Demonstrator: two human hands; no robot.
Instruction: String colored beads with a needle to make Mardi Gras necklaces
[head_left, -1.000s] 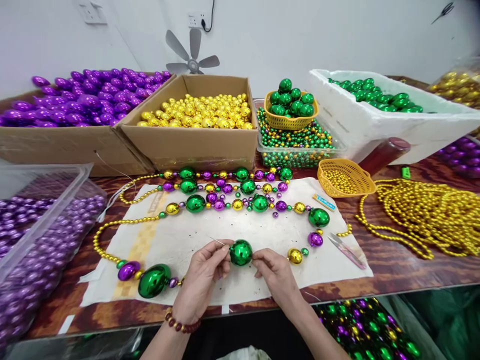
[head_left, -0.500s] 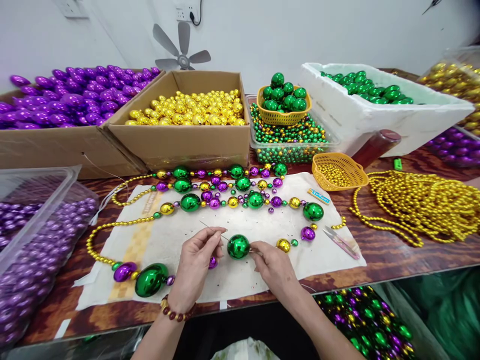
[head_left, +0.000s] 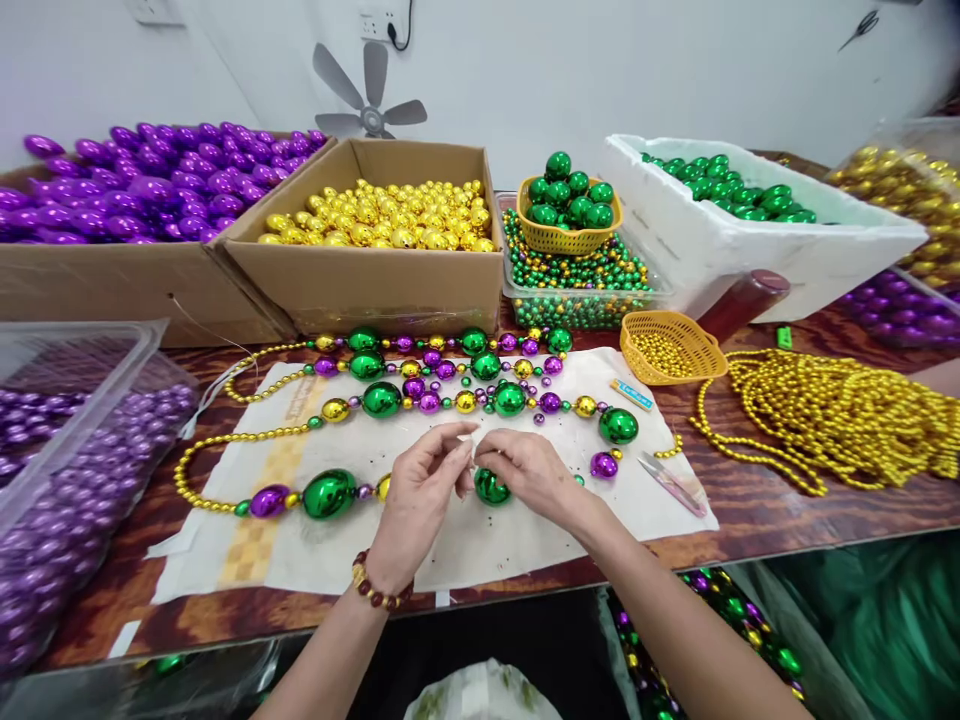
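Observation:
My left hand (head_left: 429,485), with a beaded bracelet (head_left: 380,590) on its wrist, is pinched closed over the white cloth (head_left: 330,545). The thin strand seen in it half a second ago is now barely visible at the fingertips. My right hand (head_left: 529,470) meets it, fingers closed and tip to tip; what they pinch is too small to make out. Just below the right fingers hangs or rests a shiny green ball (head_left: 493,488). A bead garland curves around both hands, with a large green bead (head_left: 330,494), a purple bead (head_left: 268,501) and gold bead chain (head_left: 182,475).
Finished-looking bead rows (head_left: 382,400) lie behind the hands. Small scissors (head_left: 673,484) and a blue-and-orange cutter (head_left: 631,394) are at right, near a yellow basket (head_left: 709,362) and piled gold chain (head_left: 832,420). Cardboard boxes (head_left: 367,285) and a foam box (head_left: 750,265) line the back.
My right hand has moved left and up to meet my left fingertips, beside the green ball. The left part of the garland has shifted up and right, and the large green bead lies straighter.

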